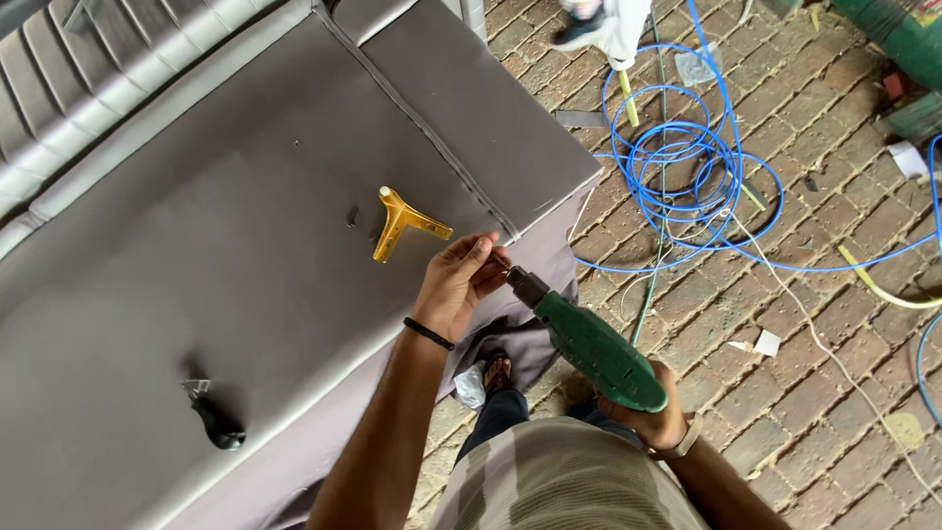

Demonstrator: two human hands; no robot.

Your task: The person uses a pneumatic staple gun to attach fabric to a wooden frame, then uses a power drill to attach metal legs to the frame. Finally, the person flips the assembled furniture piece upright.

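My right hand grips the handle of a green power drill, its dark chuck pointing up and left. At the chuck tip my left hand, with a black band on the wrist, has its fingers pinched; what they hold is too small to see. Both hands are at the edge of an overturned grey upholstered sofa. A gold metal sofa leg lies on the grey fabric just above my left hand. A small dark screw lies left of it.
A black tool rests on the fabric at the lower left. Coils of blue hose and thin cords cover the brick floor at right, with paper scraps. Another person's shoe shows at the top. A green machine stands at the top right.
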